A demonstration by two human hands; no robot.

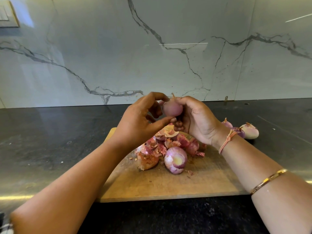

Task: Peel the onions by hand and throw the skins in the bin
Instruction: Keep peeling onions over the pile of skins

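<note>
Holding a small peeled pale-purple onion (172,108) up above the board, the person's right hand (197,120) curls its fingers round the bulb's right side. The left hand (140,122) pinches it from the left, forefinger at the top by the dry tuft, thumb under the bottom. Both hands hover over a worn wooden chopping board (168,186) lying on the dark stone counter (50,141). Beneath them, mid-board, sits a heap of papery red-pink onion skins (162,144). At the heap's near edge lies a peeled purple-and-white onion (175,160), its cut end facing near, and just left of it a brownish onion partly in its skin (147,160). Off the board to the right, a few peeled onions (249,130) lie close together on the counter. A thin pink thread band (227,141) circles the right wrist, a gold bangle (268,179) the forearm. A white veined marble wall (152,48) rises behind.
</note>
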